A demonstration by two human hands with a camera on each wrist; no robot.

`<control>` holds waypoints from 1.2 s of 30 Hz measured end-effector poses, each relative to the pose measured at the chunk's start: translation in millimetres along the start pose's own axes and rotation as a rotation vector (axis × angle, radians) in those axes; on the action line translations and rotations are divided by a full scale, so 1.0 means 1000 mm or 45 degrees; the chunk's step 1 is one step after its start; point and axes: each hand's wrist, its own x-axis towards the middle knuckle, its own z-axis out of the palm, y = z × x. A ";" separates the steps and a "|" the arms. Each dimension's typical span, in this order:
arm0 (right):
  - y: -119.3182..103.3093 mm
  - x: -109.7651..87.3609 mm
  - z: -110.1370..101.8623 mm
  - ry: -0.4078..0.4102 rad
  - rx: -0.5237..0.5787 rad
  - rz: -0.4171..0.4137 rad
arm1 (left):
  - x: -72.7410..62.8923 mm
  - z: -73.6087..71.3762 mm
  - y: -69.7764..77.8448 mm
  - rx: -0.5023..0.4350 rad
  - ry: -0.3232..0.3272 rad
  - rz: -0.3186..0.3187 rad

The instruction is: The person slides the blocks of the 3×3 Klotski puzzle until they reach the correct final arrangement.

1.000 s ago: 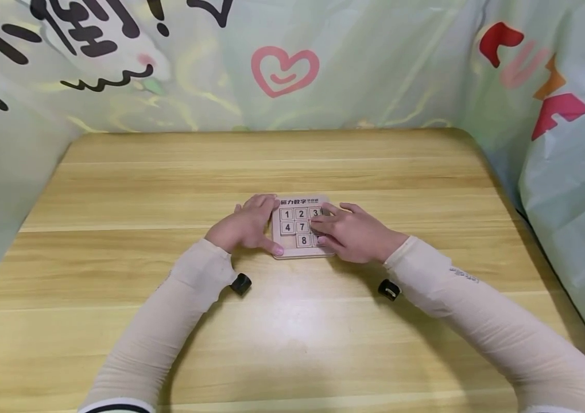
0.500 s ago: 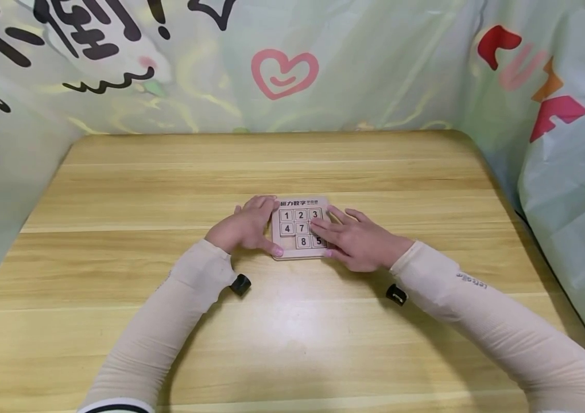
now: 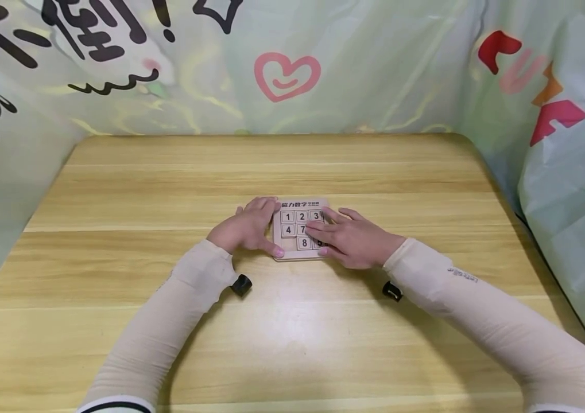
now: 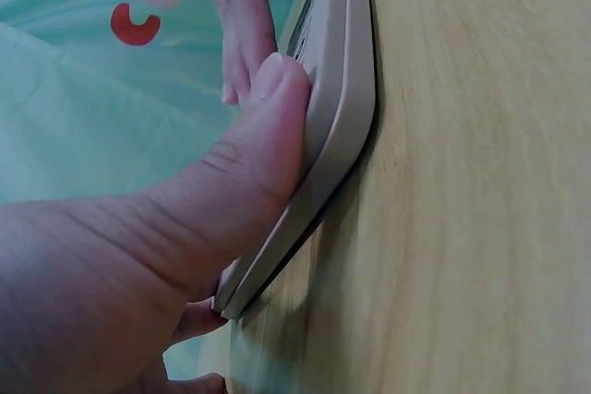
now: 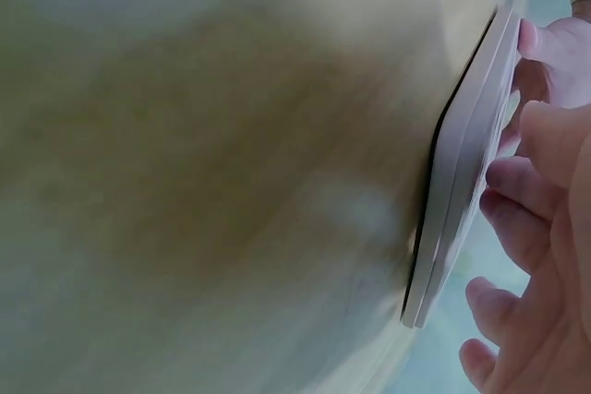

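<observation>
A number sliding puzzle (image 3: 299,255) lies flat on the table, its tiles in a pale square frame. Tiles 1, 2 and 3 fill the top row; 4 and 7 (image 3: 301,229) stand in the middle row. The bottom row has a gap at left, then 8 and a partly covered 5. My left hand (image 3: 248,225) holds the frame's left side, thumb on the near corner and fingers at the far one. My right hand (image 3: 356,238) lies over the right side, nearly straight fingers touching the tiles by the 7. They hide the middle row's right end.
The wooden table (image 3: 292,344) extends around the puzzle on all sides. A printed cloth (image 3: 375,69) hangs behind it and along both sides. Each wrist carries a small black camera, such as the left one (image 3: 241,285).
My right hand drew back to the right, uncovering the 5, then came left again with its fingertips near the 7. The left hand keeps its hold; the visible tiles keep their places.
</observation>
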 end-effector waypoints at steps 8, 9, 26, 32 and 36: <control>0.001 0.014 0.001 0.019 0.001 -0.051 | 0.001 0.003 0.001 0.006 -0.022 -0.009; 0.000 0.014 0.002 0.017 -0.003 -0.052 | 0.001 0.003 0.001 0.007 -0.023 -0.007; -0.007 0.024 -0.003 0.020 -0.019 -0.075 | 0.001 0.001 -0.001 0.019 -0.012 -0.006; -0.010 0.028 -0.004 0.006 0.014 -0.033 | 0.001 -0.001 0.000 0.018 -0.010 0.001; -0.014 0.028 -0.005 -0.039 0.045 0.009 | 0.001 -0.001 0.001 0.015 -0.014 -0.004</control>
